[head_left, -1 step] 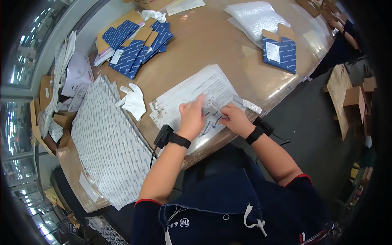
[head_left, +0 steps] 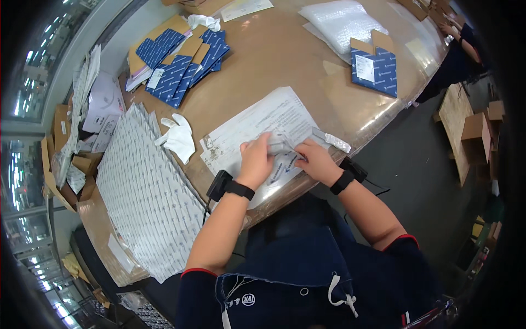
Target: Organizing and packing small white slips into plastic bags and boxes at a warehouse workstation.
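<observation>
Between my hands lies a sheet of white wrapping paper [head_left: 286, 166] with blue print, partly folded over a small greyish bundle [head_left: 279, 145] whose contents are hidden. My left hand [head_left: 256, 160] is closed at the bundle's left side, its fingers bent over the paper. On the other side my right hand [head_left: 318, 160] pinches the paper between thumb and fingers. Underneath is a stack of worn printed sheets [head_left: 285, 109]. Just beyond my right hand rests a narrow grey-and-white wrapped piece [head_left: 337, 143].
A tall pile of patterned wrapping sheets [head_left: 145, 186] covers the table's left side, with a white glove [head_left: 179, 138] beside it. Blue card sleeves [head_left: 178, 77] lie at the back left, another blue sleeve [head_left: 374, 71] and bubble wrap [head_left: 350, 27] at the back right. Another person [head_left: 457, 60] stands far right.
My left fingers have curled down a little over the bundle, and the greyish fold between my hands shows more. My right hand stays nearly in place.
</observation>
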Action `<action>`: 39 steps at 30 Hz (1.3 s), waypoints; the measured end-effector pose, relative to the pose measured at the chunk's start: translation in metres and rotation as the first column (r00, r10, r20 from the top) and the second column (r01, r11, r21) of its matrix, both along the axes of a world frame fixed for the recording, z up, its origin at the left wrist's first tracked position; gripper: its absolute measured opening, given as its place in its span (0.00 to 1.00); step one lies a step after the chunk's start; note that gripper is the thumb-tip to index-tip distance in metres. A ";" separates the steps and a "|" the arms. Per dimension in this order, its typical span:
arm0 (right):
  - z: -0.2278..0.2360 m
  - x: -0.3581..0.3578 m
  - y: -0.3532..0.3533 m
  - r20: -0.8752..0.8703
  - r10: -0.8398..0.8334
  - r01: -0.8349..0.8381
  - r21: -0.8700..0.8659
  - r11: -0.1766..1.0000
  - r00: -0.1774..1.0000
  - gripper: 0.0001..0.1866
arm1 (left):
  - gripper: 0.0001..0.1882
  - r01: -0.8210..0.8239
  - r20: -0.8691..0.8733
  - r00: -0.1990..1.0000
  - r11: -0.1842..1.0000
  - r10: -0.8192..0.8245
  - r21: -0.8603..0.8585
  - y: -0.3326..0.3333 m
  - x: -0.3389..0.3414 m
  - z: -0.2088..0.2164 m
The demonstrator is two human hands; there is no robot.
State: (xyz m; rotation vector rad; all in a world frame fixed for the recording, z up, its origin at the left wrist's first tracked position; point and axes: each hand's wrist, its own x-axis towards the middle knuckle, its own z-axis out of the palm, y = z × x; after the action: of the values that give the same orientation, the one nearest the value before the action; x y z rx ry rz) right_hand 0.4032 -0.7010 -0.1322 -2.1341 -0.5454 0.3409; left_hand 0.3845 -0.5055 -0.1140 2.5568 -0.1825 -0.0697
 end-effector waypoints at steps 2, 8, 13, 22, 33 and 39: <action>-0.001 -0.004 -0.009 -0.015 -0.052 0.054 0.111 0.992 0.999 0.15 | 0.15 0.113 0.044 0.993 0.992 -0.110 -0.061 0.005 -0.004 -0.015; 0.022 0.008 -0.064 0.378 -0.300 0.415 -0.272 0.868 0.876 0.17 | 0.11 0.054 0.025 0.999 0.965 -0.049 -0.257 -0.004 -0.012 -0.016; 0.022 0.014 -0.071 0.254 -0.172 0.217 -0.165 0.962 0.952 0.09 | 0.11 0.050 -0.009 0.998 0.957 -0.055 -0.285 -0.014 -0.017 -0.016; 0.030 0.019 -0.074 -0.164 0.054 -0.077 -0.134 0.988 0.985 0.08 | 0.10 0.136 -0.025 0.988 0.941 -0.151 -0.309 -0.019 -0.016 -0.010; 0.030 0.016 -0.073 -0.183 0.131 -0.170 -0.217 0.961 0.974 0.11 | 0.10 0.143 -0.057 0.984 0.943 -0.167 -0.300 -0.018 -0.017 -0.013; 0.030 0.022 -0.072 -0.250 0.224 -0.288 -0.259 0.922 0.942 0.12 | 0.21 -0.079 -0.069 0.996 0.914 0.056 -0.398 -0.031 -0.022 -0.004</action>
State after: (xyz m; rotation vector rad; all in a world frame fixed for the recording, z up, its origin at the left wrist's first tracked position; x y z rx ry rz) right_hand 0.4252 -0.7725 -0.1024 -2.2698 -0.6846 0.8387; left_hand 0.3628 -0.5368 -0.1175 2.1457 -0.0760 -0.0700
